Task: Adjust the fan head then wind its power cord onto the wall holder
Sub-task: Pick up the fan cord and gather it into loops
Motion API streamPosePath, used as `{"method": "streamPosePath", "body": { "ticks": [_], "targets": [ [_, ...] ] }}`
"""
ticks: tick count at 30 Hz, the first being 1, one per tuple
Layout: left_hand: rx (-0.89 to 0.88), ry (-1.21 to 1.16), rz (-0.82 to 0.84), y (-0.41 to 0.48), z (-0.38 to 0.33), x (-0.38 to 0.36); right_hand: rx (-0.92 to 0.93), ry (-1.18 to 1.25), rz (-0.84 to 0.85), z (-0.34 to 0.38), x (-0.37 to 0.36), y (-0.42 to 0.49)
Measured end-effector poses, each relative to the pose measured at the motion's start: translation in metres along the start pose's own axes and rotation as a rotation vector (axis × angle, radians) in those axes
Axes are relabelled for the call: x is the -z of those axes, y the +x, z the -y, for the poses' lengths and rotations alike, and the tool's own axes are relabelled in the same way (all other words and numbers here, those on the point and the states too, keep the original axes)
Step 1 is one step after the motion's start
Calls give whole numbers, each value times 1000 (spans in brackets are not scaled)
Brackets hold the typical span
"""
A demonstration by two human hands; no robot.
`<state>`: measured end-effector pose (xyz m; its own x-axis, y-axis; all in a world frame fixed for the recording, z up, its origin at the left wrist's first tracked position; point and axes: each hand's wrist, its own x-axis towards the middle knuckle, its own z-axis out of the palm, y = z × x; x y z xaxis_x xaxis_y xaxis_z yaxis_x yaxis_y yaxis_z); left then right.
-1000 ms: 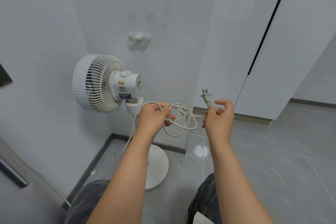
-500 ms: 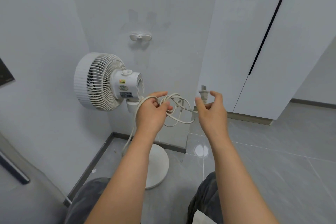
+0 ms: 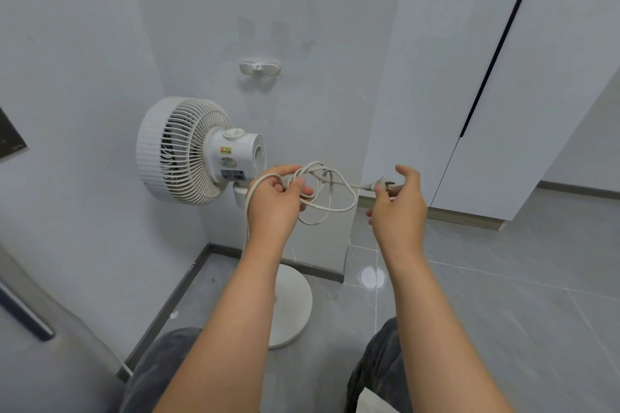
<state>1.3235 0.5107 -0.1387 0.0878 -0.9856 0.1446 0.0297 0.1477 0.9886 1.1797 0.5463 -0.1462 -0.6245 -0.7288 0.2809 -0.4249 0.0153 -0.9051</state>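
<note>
A white standing fan point(image 3: 188, 149) faces left in the corner, its round base point(image 3: 292, 305) on the floor. My left hand point(image 3: 273, 201) grips several loose loops of the white power cord point(image 3: 330, 191) just right of the fan's motor housing. My right hand point(image 3: 397, 208) holds the cord's plug point(image 3: 377, 183) end between thumb and fingers, prongs pointing right. A short stretch of cord runs between the two hands. The white wall holder point(image 3: 259, 68) is fixed on the wall above the fan, with nothing wound on it.
White cabinet doors point(image 3: 503, 77) with a dark gap stand to the right. The floor is grey tile point(image 3: 503, 295). My knees in dark trousers point(image 3: 161, 365) are at the bottom. A dark panel point(image 3: 10, 141) hangs on the left wall.
Both hands rose a little with the cord. The plug in my right hand turned from prongs-up to lying sideways, and the right hand shifted slightly toward the loops.
</note>
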Motion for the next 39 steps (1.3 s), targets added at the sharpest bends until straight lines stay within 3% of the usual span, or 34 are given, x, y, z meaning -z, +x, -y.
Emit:
{"method": "streamPosePath", "body": {
  "ticks": [11,17,24,27,32,39],
  "targets": [
    [-69,111,46,-11,-3,-7,-157,-12,257,-11,-2,2],
    [-88,194,102,-13,-6,-10,-105,-182,218,-10,-4,3],
    [-124,244,26,-15,3,-14,-47,-243,192,-10,-6,4],
    [-144,275,-25,-14,5,-16,-81,-168,208,-11,-4,5],
    [-123,266,-75,-8,6,-11,-224,186,328,-4,7,5],
    [-117,334,19,-3,5,-11,-380,581,464,7,14,1]
  ]
}}
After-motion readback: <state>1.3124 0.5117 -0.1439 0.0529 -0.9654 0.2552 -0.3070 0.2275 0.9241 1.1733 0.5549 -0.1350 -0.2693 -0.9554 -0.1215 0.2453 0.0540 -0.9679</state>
